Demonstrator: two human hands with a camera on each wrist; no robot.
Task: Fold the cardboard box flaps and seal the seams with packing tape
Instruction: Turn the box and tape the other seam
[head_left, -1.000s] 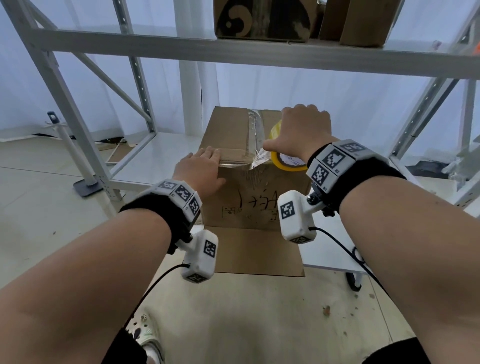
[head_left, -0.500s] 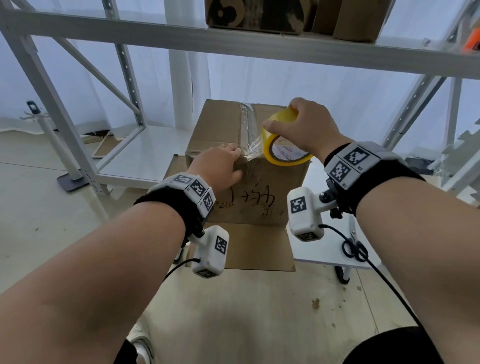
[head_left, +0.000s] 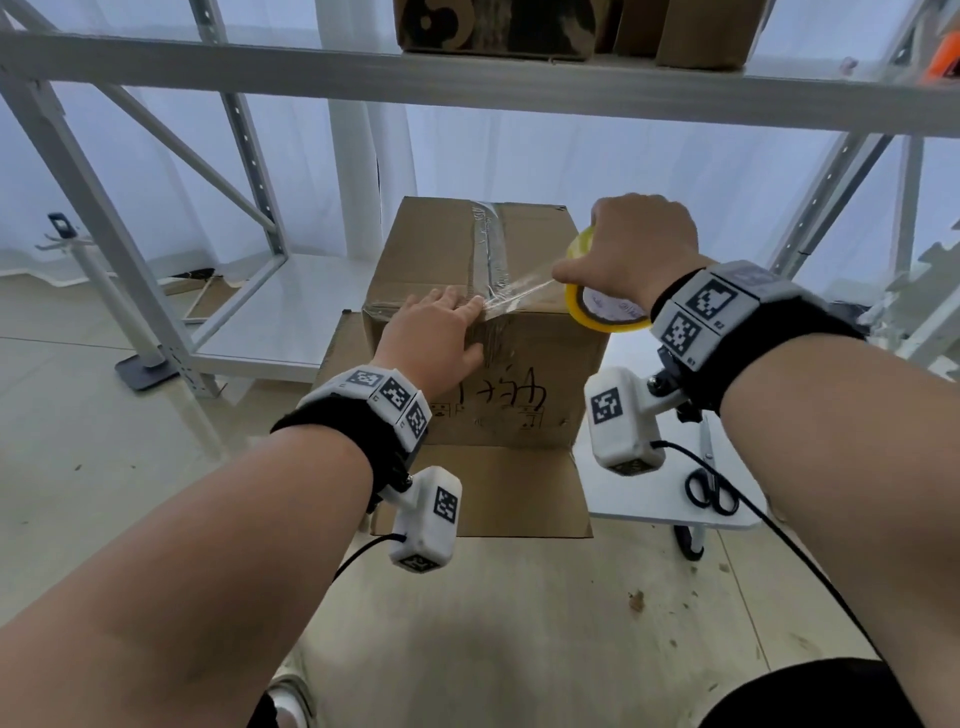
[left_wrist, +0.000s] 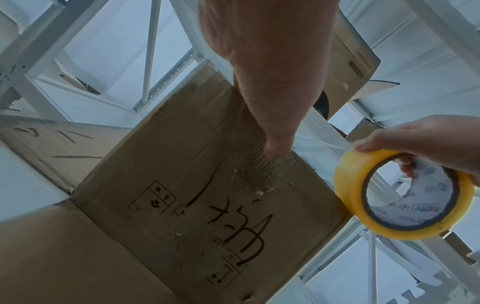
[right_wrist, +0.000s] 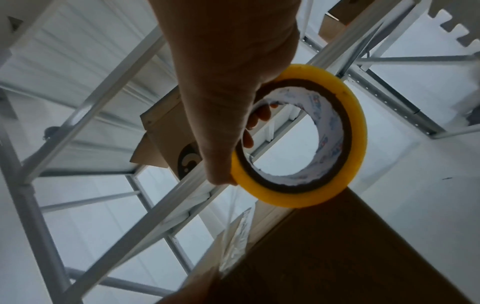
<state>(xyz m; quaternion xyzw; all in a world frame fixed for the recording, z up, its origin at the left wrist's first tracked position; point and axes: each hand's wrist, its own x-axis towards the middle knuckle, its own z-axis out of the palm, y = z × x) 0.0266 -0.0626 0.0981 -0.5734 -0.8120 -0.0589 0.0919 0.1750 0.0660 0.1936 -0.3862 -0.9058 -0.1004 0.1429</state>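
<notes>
Top seam of box taped; strip uncut; left hand presses tape end flat at edge; right hand grips tape roll; bottom flap apparently open.

A low white platform carries the brown cardboard box, with black-handled scissors at the box's four o'clock. The beige floor lies beneath.
</notes>
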